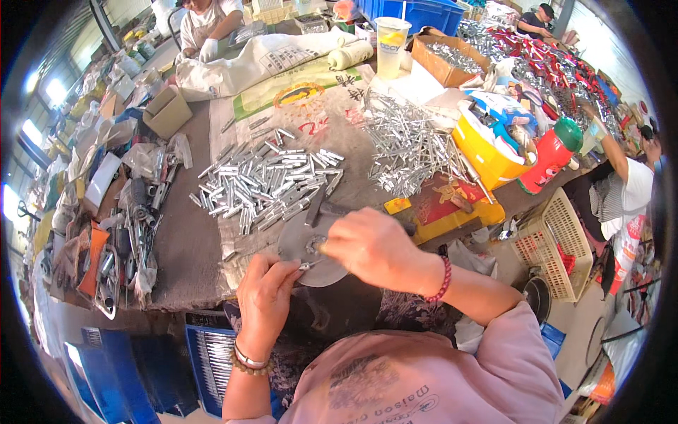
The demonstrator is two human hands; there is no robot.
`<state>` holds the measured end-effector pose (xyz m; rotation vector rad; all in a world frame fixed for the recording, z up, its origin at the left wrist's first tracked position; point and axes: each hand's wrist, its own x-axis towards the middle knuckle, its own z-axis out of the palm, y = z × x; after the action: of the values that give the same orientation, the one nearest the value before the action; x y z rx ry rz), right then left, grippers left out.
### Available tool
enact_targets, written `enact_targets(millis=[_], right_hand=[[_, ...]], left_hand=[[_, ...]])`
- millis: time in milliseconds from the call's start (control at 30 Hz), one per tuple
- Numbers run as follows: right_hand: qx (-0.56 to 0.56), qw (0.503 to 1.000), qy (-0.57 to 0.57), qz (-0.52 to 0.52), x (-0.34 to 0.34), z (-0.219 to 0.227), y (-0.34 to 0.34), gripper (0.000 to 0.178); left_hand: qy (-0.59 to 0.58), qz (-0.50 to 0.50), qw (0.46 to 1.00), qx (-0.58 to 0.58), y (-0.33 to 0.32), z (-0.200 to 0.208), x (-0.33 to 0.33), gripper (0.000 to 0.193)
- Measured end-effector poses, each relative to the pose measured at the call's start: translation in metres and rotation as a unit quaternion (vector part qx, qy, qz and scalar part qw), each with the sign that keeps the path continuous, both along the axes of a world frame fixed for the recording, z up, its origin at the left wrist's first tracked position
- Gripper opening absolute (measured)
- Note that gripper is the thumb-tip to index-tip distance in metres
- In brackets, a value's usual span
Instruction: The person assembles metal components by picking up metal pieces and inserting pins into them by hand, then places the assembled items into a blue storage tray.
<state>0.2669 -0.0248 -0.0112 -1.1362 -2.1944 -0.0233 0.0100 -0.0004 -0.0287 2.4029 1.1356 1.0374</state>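
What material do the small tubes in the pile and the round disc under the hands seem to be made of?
Small tubes: probably metal, silver with bright glints, perhaps aluminium. Round disc: likely metal too, dull grey and matte, without glints; the look leaves it open.

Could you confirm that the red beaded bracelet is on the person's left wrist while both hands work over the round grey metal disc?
Not quite: the head view shows the red beaded bracelet on the right hand's wrist. Both hands, including the left hand, do work over the round grey metal disc.
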Motion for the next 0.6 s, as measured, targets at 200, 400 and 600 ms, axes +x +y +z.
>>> enact_targets(millis=[200, 400, 600], right_hand=[[-0.043, 0.972, 0.047, -0.228, 0.08, 0.004, 0.048, 0.011], [-0.097, 0.962, 0.015, -0.257, 0.091, -0.015, 0.069, 0.01], [-0.1, 0.965, -0.016, -0.243, 0.073, -0.012, 0.07, 0.01]], left_hand=[[-0.003, 0.006, 1.0, -0.012, -0.002, -0.001, -0.002, 0.02], [-0.012, 0.005, 1.0, -0.01, -0.001, -0.001, 0.002, 0.02], [-0.008, 0.012, 1.0, -0.002, -0.004, 0.001, -0.001, 0.022]])
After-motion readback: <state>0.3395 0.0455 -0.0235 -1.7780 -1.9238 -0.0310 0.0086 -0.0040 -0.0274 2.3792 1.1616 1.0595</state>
